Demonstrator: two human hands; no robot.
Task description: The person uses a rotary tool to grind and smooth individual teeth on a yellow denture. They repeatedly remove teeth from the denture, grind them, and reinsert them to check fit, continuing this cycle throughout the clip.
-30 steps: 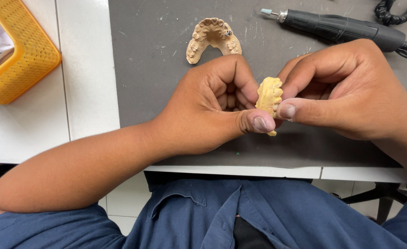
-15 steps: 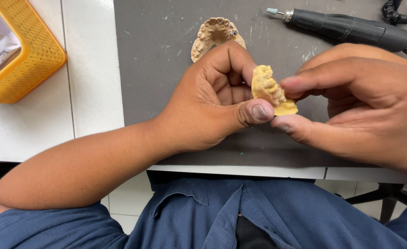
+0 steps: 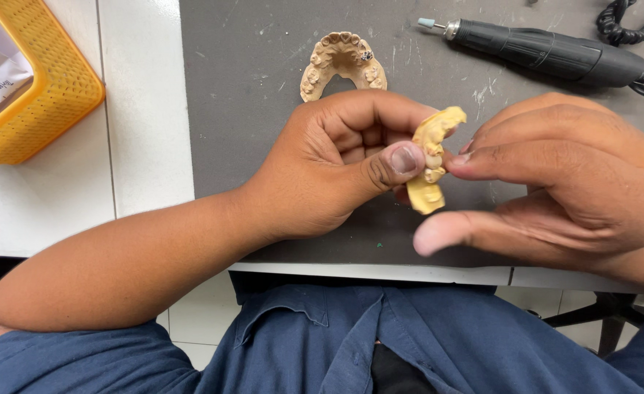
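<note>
Over the dark grey surface (image 3: 263, 95), the left hand (image 3: 322, 171) pinches a yellow dental cast (image 3: 430, 160) upright between thumb and fingers, while the right hand (image 3: 562, 182) touches it with spread fingertips, a tan cast (image 3: 342, 62) and rotary handpiece (image 3: 541, 52) lying beyond

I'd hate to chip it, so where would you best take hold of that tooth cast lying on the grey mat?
The horseshoe-shaped cast lies flat on the grey mat, teeth up, its open end towards the person. Probably best to come from above and pinch the two outer sides of the arch, on the plain base below the teeth.
</note>
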